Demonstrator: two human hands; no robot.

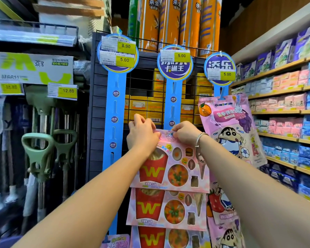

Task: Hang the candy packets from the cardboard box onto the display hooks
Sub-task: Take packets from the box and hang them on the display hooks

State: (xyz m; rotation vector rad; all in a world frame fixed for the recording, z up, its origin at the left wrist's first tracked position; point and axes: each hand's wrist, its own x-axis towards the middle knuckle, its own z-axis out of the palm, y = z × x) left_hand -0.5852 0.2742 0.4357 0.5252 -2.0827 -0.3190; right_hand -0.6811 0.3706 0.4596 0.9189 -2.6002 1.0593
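2 hands (143, 134) (185, 133) pinch glossy flat candy packet (170, 167) top edge.

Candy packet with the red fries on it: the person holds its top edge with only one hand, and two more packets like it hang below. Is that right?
Not quite. The head view shows both hands pinching the top edge of the candy packet, the left hand and the right hand, not only one. The rest holds: two more packets like it hang below.
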